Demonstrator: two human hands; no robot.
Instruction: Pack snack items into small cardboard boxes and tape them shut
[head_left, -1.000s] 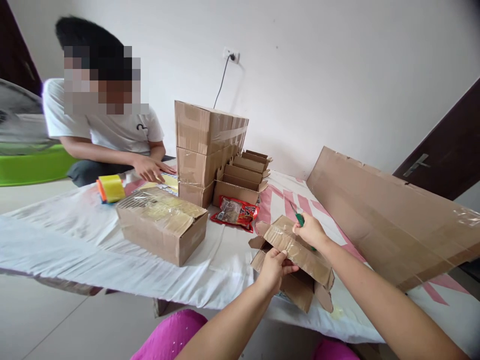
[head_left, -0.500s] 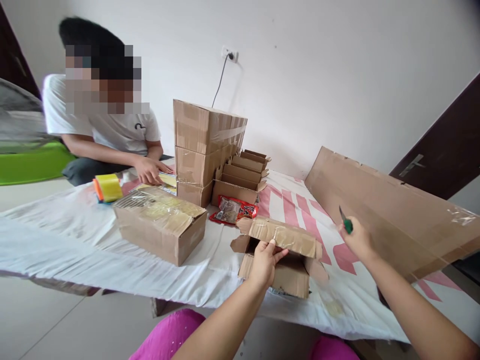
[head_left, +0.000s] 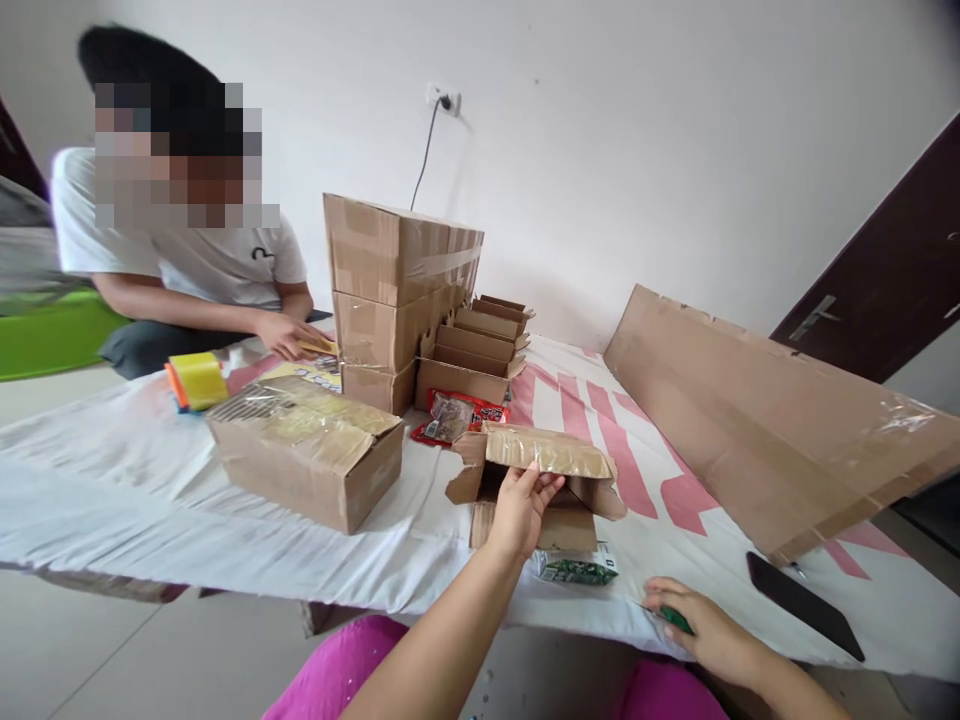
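An open cardboard box (head_left: 570,525) lies in front of me with its flaps spread. My left hand (head_left: 521,508) pinches its taped upper flap (head_left: 551,452). Low at the table's front edge, my right hand (head_left: 694,622) is closed around a green-handled knife (head_left: 676,619), whose blade is hard to make out. A green packet (head_left: 576,566) rests just below the open box. Behind the box is a red snack packet (head_left: 457,415). To the left sits a closed, taped box (head_left: 300,450).
Stacked boxes (head_left: 367,300) stand at the back, with open boxes (head_left: 465,370) beside them. A large cardboard sheet (head_left: 765,410) leans at right, near a black phone (head_left: 806,605). A tape dispenser (head_left: 196,381) is at left. A person (head_left: 187,260) sits there handling yellow material.
My right hand has come down with the knife from beside the cardboard sheet to the table's edge. The open box has tilted and shifted slightly, showing more of the green packet. The phone is now visible.
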